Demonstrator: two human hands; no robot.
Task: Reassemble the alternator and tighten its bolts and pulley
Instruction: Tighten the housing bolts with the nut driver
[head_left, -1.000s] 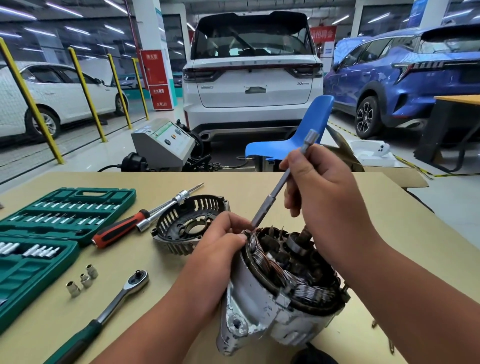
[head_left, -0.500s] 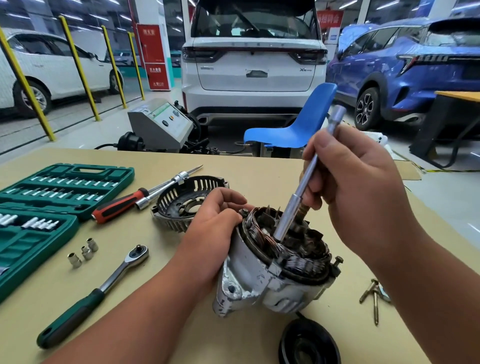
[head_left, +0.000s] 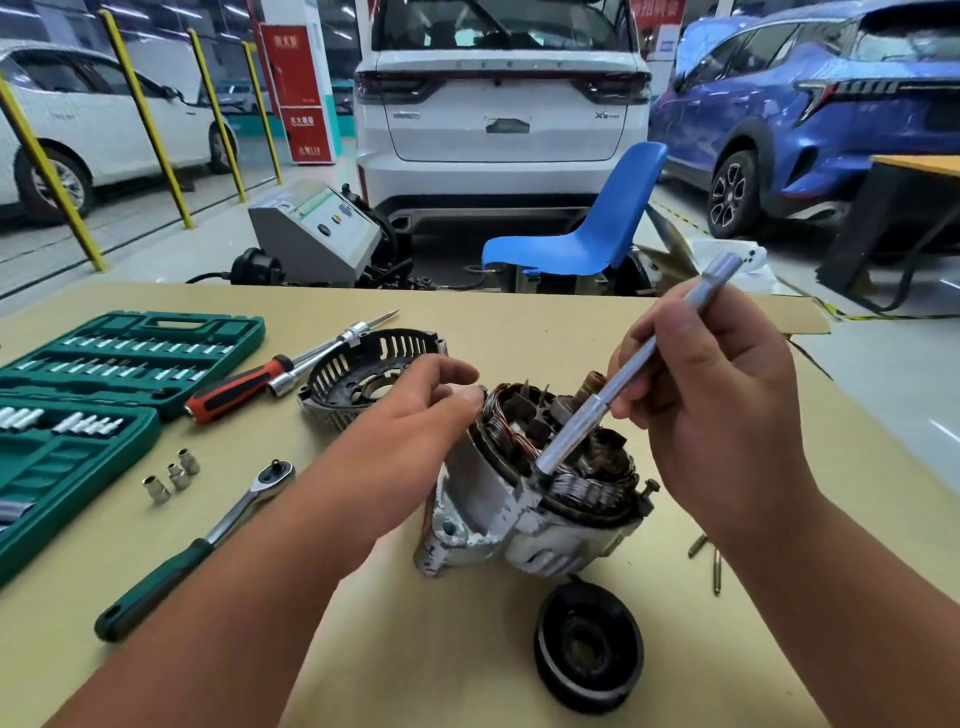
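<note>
On the tabletop (head_left: 545, 322) the open alternator (head_left: 519, 514) sits tilted, windings up, just behind the loose pulley (head_left: 589, 644); brace it firmly, since your left hand (head_left: 415, 410) only lies loose-fingered against its rim, gripping nothing. Your right hand (head_left: 727, 415) curls its fingers (head_left: 665, 338) round the long socket driver (head_left: 576, 431), tip at the housing edge: keep the shaft in line with the bolt there and turn gently until threads catch.
</note>
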